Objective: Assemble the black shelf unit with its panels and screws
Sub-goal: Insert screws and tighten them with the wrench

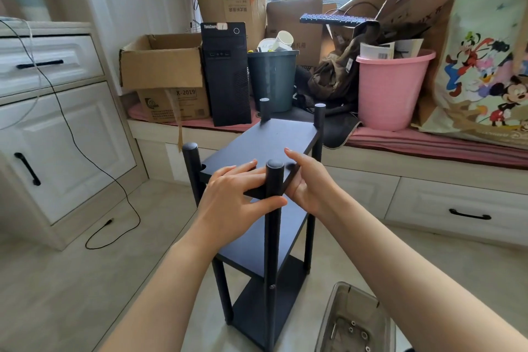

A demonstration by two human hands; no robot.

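**Hands working at the top panel of the black shelf**

Shelf unit [265, 237] is standing upright on the pale tiled floor [71, 280], close in front of the person. Its four round black posts are rising past the top panel [265, 143], and two lower panels are showing beneath it, one in the middle and one near the floor.

Both hands are meeting at the near right post [274, 180]. The left hand [234, 194] is lying with its fingers stretched flat across the near end of the top panel, while its thumb is reaching under the panel edge and touching the post, so the grip is pinching the panel edge loosely. The right hand [308, 180] is cupping the panel's right edge just beside the same post, fingers extended upward along the side and palm pressing against the edge; its grip is spread rather than curled.

A clear plastic tray [354, 320] is sitting on the floor to the right of the shelf's foot, holding small metal fittings that look like screws and washers.

Behind the shelf, a window seat is carrying a black computer tower [225, 74], cardboard boxes [163, 63], a dark bin [271, 80] and a pink bucket [391, 88]. A white cabinet [57, 123] is standing at left, with a black cable [108, 180] trailing down onto the floor.
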